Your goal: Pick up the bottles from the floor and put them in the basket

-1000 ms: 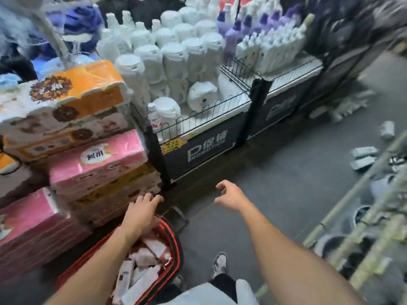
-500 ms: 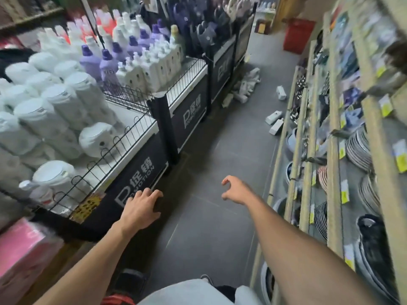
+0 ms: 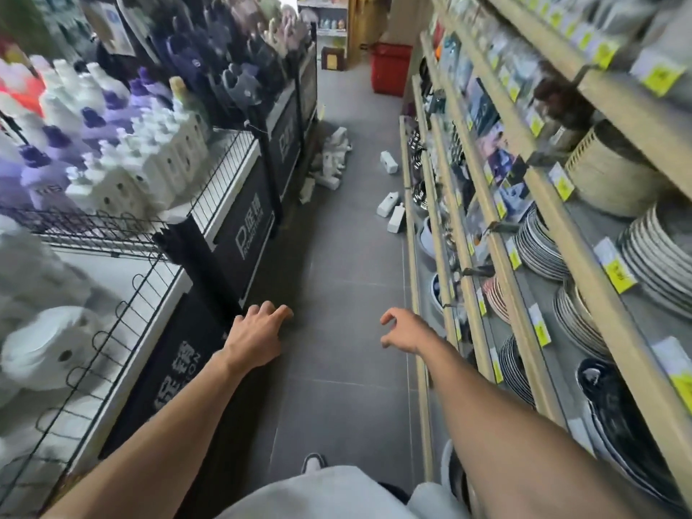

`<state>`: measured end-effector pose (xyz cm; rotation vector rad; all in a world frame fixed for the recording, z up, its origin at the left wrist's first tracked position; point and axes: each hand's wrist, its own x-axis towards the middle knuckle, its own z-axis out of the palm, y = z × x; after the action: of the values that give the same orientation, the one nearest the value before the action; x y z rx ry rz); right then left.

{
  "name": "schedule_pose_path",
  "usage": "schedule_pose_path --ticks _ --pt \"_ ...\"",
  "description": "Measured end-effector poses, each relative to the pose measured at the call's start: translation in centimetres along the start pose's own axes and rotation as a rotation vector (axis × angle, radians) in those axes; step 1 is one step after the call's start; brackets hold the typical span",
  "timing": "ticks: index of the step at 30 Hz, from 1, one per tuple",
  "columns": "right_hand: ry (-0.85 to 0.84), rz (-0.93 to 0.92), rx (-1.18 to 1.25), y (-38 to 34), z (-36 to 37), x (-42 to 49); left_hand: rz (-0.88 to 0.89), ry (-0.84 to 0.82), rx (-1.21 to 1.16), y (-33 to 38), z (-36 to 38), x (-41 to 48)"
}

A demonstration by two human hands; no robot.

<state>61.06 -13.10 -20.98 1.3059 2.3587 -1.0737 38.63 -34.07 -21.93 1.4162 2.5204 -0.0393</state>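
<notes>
Hands first: your left hand (image 3: 258,337) and right hand (image 3: 402,331) are both out in front of you, fingers loose and holding nothing. I think you are between pick-ups, ready to go for more bottles. Two white bottles (image 3: 391,213) lie on the floor (image 3: 337,294) by the right shelf (image 3: 500,249). A single bottle (image 3: 388,162) lies past them, and a heap of bottles (image 3: 331,159) sits on the far left. Next you need to walk up, bend down and grab the near pair. The basket is not in sight.

Shop aisle: price-tagged shelves (image 3: 554,204), stacked plates (image 3: 539,241), promotion bins (image 3: 247,234).
</notes>
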Motion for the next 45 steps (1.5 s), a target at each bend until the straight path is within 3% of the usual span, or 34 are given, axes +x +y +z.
schedule_pose_path --ticks 5,13,18,32,45 --pt "0.075 0.042 0.054 -2.3 -1.5 2.5 0.093 0.006 0.023 -1.6 -2.4 6.1" --pt "0.221 0.114 0.075 -3.5 -4.3 6.2 0.093 0.012 -0.001 -4.2 -3.0 12.3" --pt "0.213 0.128 0.038 -4.1 -5.1 9.8 0.089 -0.024 -0.009 -4.3 -2.5 15.7" --pt "0.167 0.083 0.020 -6.0 -11.4 21.8 -0.045 0.087 0.029 -6.5 -6.0 27.1" --pt "0.020 0.111 0.050 -5.7 -13.8 30.4 -0.101 -0.121 0.045 -7.3 -6.2 36.0"
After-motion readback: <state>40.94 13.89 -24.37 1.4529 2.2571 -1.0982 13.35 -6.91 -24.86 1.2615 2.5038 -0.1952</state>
